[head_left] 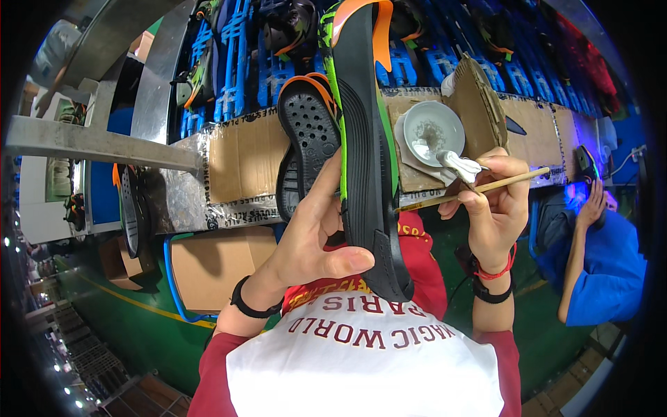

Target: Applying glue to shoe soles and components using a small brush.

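A worker's left hand [313, 240] is gripping a black-soled shoe [368, 139] upright while the right hand [490, 201] is pinching a wooden-handled brush [479, 187]; steady, even strokes along the sole edge would serve best.

The left hand [316, 236] is curling shut, thumb pressing across in front. The right hand [495, 208] is pinching closed, wrist bending upward.

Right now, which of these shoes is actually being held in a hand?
The shoe with the black ribbed sole and green side, upright in the left hand. The dotted-sole shoe behind it lies on the cardboard-covered bench, unheld.
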{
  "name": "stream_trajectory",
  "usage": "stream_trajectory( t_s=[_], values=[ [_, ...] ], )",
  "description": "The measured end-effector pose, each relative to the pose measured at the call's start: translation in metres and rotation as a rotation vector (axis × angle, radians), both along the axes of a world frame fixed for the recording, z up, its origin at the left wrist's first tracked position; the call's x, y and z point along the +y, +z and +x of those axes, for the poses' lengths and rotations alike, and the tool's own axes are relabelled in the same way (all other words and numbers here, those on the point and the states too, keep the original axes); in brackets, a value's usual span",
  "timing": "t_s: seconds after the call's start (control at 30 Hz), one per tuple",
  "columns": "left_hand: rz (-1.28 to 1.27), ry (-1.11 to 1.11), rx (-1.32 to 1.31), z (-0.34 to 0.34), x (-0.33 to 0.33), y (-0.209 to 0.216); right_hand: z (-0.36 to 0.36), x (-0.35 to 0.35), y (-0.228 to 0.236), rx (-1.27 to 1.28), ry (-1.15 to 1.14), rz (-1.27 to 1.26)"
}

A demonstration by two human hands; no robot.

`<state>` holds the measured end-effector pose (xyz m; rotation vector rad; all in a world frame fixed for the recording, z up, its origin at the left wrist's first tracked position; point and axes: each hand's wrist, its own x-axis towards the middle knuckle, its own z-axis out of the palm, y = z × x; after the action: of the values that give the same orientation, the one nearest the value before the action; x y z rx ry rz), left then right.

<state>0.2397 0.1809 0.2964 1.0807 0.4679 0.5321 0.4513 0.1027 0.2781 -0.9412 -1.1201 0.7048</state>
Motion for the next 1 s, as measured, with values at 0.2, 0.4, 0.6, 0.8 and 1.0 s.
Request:
stream_trajectory(
  t_s=[0.2,0.4,0.6,0.8,1.0],
  values=[
    [0.022,0.007,0.006,0.0003,0.0038,-0.0017,0.0029,0.0027,-0.0014,0.015,0.016,-0.003],
    [0.022,0.017,0.013,-0.0017,0.0027,-0.0019,0.0054,0.0005,-0.0022,0.041,0.050,-0.006],
    [0.025,0.024,0.018,-0.0013,0.0012,-0.0016,0.0019,0.0024,0.0022,0.024,-0.011,0.009],
    [0.044,0.014,0.016,-0.0008,0.0016,-0.0021,-0.0006,0.0047,0.0037,-0.013,-0.037,0.003],
    [0.036,0.075,-0.034,0.0021,-0.0035,-0.0045,0.0005,0.0047,0.0041,-0.022,-0.160,0.048]
  ],
)
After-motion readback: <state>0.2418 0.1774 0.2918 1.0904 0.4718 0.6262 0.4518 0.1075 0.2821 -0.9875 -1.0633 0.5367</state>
